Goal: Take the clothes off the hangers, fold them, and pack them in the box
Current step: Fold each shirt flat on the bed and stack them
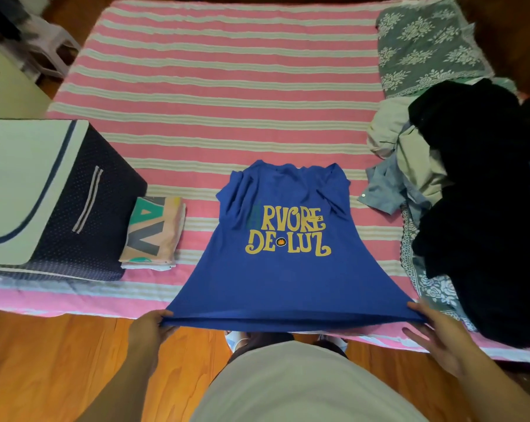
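The blue T-shirt (283, 269) lies on the striped bedspread (227, 95), printed side up, with yellow lettering across its middle (the visible characters read "RVORE DE LUZ"). Its collar end points away from the person and is bunched into folds; its hem extends past the near edge of the bed and is stretched taut between both hands. The left hand (154, 325) pinches the left corner of the hem, thumb on top and fingers curled beneath the fabric. The right hand (434, 330) holds the right corner of the hem, thumb lying over the fabric edge; the remaining fingers are spread and extended below, so the hold appears to rest on the thumb and the fingers nearest it. To the left of the shirt, apart from it, a folded patterned garment (152, 233) rests flat on the bedspread, just beside the storage box (53, 205). The box is dark blue with a white dotted pattern, and its pale lid panel faces upward. At the right edge of the bed, an unfolded pile of clothes (458, 190) holds black, beige and light blue pieces; whether hangers remain inside it cannot be determined. A grey floral cloth (425, 47) covers the far right corner of the bed.
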